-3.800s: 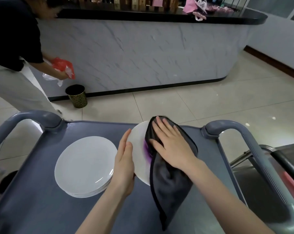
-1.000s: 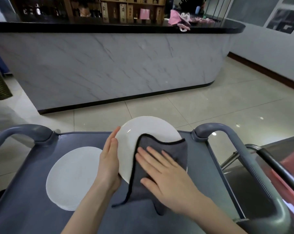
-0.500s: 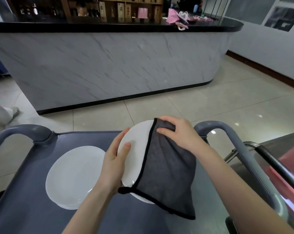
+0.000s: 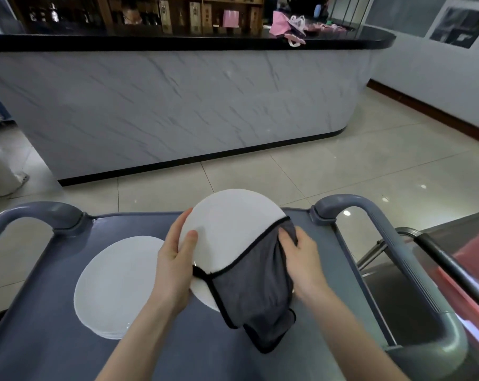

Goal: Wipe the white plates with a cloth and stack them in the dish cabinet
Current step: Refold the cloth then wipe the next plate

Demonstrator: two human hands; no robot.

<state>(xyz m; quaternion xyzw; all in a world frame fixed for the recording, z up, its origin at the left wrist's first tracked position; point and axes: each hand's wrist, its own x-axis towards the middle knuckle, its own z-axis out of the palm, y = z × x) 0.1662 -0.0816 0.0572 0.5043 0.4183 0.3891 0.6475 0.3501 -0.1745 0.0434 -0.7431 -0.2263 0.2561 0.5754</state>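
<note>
over the middle of a blue-grey plastic cart top (image 4: pixel 40 339), a round white plate (image 4: pixel 227 232) is held tilted, its face towards the camera and its upper rim past the cart's far edge. a dark grey cloth with black edging (image 4: pixel 255 287) covers the plate's lower right part and hangs down below it. just to the left, a stack of white plates (image 4: pixel 114 287) lies flat on the cart. curved grey cart handles (image 4: pixel 370 213) rise at the two far corners. beyond them are pale glossy floor tiles (image 4: pixel 342 166), then a long counter with a white marble-pattern front (image 4: pixel 178 105) and a black top, carrying pink bags (image 4: pixel 285 26); wooden shelves (image 4: pixel 178 12) stand behind it.

the left hand (image 4: pixel 172 268) grasps the plate's left rim, thumb (image 4: pixel 190 243) laid on the face, the other fingers behind it. the right hand (image 4: pixel 301 259) has its fingers (image 4: pixel 286 237) curled into the cloth at the plate's right rim, bunching the fabric.
</note>
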